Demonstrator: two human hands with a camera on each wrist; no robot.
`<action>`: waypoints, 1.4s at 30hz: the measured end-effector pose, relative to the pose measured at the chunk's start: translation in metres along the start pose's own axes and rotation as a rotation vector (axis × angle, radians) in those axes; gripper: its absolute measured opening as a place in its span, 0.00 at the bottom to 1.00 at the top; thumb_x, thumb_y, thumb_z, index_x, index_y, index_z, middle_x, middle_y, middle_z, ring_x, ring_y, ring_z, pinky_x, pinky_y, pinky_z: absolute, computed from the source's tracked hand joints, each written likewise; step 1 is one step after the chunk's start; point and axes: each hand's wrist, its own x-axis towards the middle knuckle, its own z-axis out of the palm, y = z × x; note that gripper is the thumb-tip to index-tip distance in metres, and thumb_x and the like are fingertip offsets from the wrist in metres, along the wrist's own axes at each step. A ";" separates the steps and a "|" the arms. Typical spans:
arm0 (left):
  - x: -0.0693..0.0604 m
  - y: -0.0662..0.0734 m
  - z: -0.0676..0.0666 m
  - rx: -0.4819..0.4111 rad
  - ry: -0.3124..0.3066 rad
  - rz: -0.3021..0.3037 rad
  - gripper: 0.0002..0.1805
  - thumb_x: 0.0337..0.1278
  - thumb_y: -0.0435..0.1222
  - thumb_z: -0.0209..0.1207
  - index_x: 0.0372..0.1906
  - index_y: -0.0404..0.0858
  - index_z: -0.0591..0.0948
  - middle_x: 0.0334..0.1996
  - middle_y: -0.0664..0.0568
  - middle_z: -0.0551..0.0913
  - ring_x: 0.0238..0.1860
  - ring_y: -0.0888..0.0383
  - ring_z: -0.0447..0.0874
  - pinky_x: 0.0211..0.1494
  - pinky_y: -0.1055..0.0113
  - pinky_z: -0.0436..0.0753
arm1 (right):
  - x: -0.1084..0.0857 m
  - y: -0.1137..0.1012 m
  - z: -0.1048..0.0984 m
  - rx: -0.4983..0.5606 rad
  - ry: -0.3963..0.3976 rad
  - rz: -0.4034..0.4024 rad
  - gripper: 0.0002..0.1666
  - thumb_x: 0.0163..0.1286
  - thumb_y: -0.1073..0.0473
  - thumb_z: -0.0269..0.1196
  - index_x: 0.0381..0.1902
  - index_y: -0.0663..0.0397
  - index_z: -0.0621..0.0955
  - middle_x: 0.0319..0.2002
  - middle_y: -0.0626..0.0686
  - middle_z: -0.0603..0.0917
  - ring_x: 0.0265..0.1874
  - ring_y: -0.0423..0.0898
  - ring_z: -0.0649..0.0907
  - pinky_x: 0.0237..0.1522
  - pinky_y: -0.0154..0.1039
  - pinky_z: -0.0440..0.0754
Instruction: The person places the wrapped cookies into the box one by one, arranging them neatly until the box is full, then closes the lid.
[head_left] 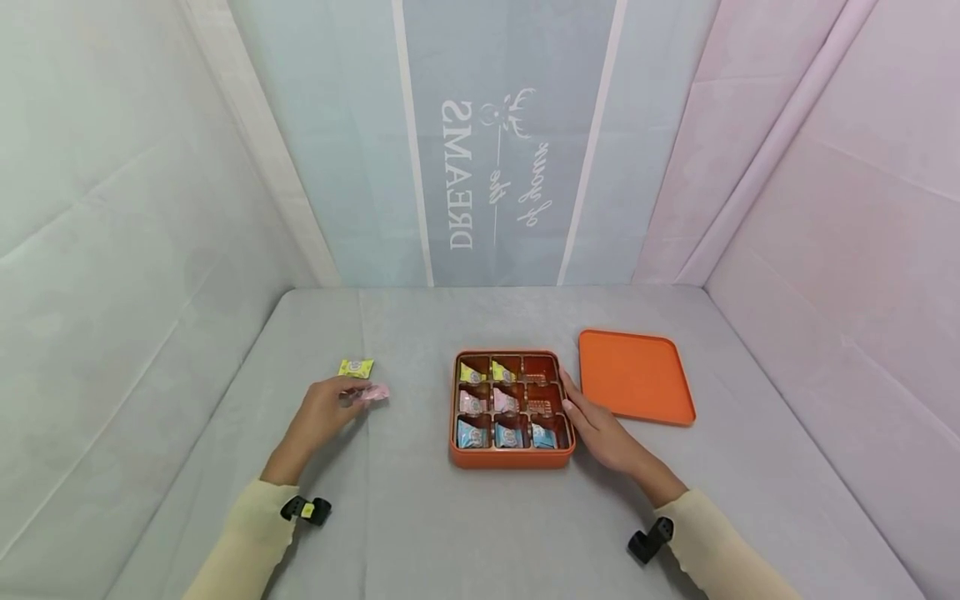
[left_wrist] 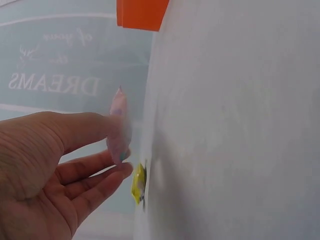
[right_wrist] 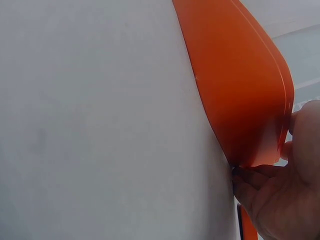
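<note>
My left hand (head_left: 324, 417) pinches a pink packet (head_left: 377, 392) between thumb and fingertips; the left wrist view shows the pink packet (left_wrist: 119, 127) upright in the grip. Just behind that hand a yellow packet (head_left: 356, 367) lies on the table. An orange box (head_left: 512, 459) with nine compartments stands uncovered at the centre. Its back row holds two yellow packets and its middle row two pink ones, the right compartment of each being bare. Three blue packets (head_left: 508, 437) fill the front row. My right hand (head_left: 611, 437) rests against the box's right side, fingers extended along the wall.
An orange lid (head_left: 636, 377) lies flat on the grey table (head_left: 442, 533), right of the box and behind my right hand. Fabric walls enclose the table at the back, left and right; the back one (head_left: 517, 167) bears printed lettering.
</note>
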 end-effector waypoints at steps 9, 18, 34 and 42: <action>0.003 0.007 0.004 -0.020 0.066 0.079 0.13 0.55 0.28 0.72 0.46 0.31 0.89 0.45 0.40 0.88 0.48 0.43 0.87 0.49 0.49 0.86 | 0.000 0.002 0.002 0.023 0.006 0.006 0.36 0.86 0.45 0.40 0.83 0.41 0.43 0.82 0.51 0.47 0.79 0.57 0.51 0.74 0.62 0.54; 0.007 0.021 0.004 -0.030 0.095 0.144 0.12 0.52 0.28 0.74 0.43 0.32 0.90 0.43 0.43 0.90 0.46 0.45 0.88 0.49 0.48 0.86 | 0.000 -0.001 0.000 0.028 0.004 0.008 0.36 0.86 0.46 0.41 0.83 0.41 0.43 0.81 0.51 0.47 0.79 0.58 0.51 0.74 0.64 0.55; 0.015 0.047 0.011 -0.063 0.145 0.268 0.14 0.50 0.29 0.75 0.44 0.36 0.90 0.41 0.50 0.90 0.43 0.53 0.89 0.44 0.54 0.86 | 0.000 -0.003 -0.001 0.012 0.003 0.001 0.36 0.86 0.46 0.41 0.83 0.44 0.44 0.81 0.51 0.47 0.79 0.57 0.52 0.74 0.63 0.55; 0.016 0.062 0.017 -0.073 0.132 0.234 0.15 0.50 0.30 0.76 0.45 0.35 0.90 0.43 0.49 0.89 0.45 0.52 0.88 0.48 0.55 0.87 | -0.001 -0.003 -0.001 0.007 0.002 -0.002 0.36 0.86 0.46 0.41 0.83 0.45 0.44 0.81 0.50 0.47 0.79 0.56 0.52 0.74 0.61 0.56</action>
